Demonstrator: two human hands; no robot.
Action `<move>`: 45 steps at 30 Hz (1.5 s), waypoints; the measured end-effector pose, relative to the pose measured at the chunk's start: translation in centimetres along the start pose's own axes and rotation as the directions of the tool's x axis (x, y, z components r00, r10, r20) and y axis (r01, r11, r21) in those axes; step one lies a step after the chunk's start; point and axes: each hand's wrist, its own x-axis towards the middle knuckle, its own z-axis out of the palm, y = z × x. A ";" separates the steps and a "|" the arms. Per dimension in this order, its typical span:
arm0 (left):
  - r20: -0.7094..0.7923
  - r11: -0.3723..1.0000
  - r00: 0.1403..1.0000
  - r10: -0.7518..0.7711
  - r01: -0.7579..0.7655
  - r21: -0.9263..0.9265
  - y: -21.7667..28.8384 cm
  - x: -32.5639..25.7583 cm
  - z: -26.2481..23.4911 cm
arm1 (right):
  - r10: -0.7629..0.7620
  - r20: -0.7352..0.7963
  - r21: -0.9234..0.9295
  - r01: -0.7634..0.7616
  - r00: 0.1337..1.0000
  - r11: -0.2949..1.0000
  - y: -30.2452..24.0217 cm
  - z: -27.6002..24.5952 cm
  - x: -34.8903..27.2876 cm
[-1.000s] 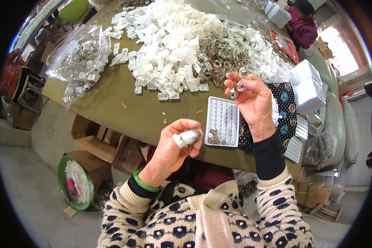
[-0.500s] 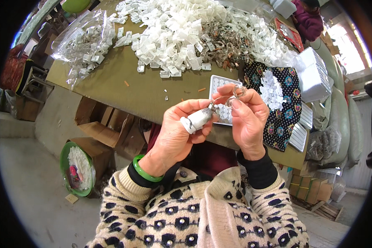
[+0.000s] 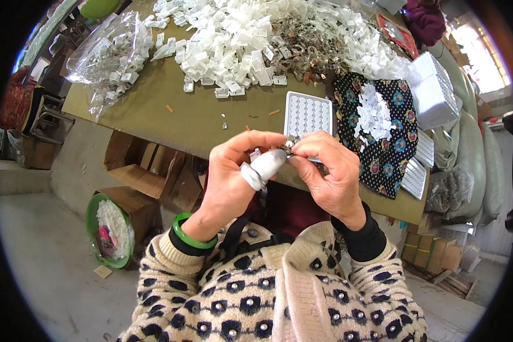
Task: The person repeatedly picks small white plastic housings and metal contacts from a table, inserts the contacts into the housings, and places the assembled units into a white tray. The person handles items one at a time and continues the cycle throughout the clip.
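Note:
My left hand (image 3: 229, 165) is closed, its wrapped thumb and index finger pinching one side of a small wiry metal piece (image 3: 289, 146). The thumb wears a white, grey-smudged cover (image 3: 266, 167). From the other side, my right hand (image 3: 332, 174) pinches the same piece between thumb and index finger. The piece is too small and too hidden by fingertips to tell its kind. Just beyond my hands lies a white tray (image 3: 308, 108) with rows of round hollows. A little to the left, a few tiny clear bits (image 3: 224, 125) lie on the tabletop.
A large heap of clear and white plastic pieces (image 3: 228, 51) covers the table's far part, with tangled metal bits (image 3: 310, 54) in it. A clear bag (image 3: 111, 57) sits left. On the right are a patterned cloth (image 3: 376, 165) with white slips and stacked trays (image 3: 433, 94).
My right hand has come down and closer to the left, and the looped wire stretched between them no longer shows. The left thumb has turned, and more of the white tray is visible.

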 end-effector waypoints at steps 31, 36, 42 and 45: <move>0.149 0.820 0.922 -0.358 0.387 -0.421 -0.9 -1.3 -0.2 | -0.121 0.022 -0.005 0.121 0.992 0.993 0.7 0.8 -1.4; 0.107 0.789 0.926 -0.361 0.365 -0.495 -1.4 -1.9 0.4 | -0.184 -0.080 -0.099 0.176 0.980 0.979 1.1 1.4 -1.9; 0.179 0.734 0.936 -0.302 0.349 -0.582 -1.9 -2.1 0.2 | -0.057 -0.108 -0.022 0.055 0.992 0.998 0.3 1.1 -2.1; 0.277 0.677 0.928 -0.249 0.371 -0.635 -2.2 -1.8 -0.2 | 0.017 -0.091 0.062 -0.011 0.996 0.998 -0.1 1.0 -1.9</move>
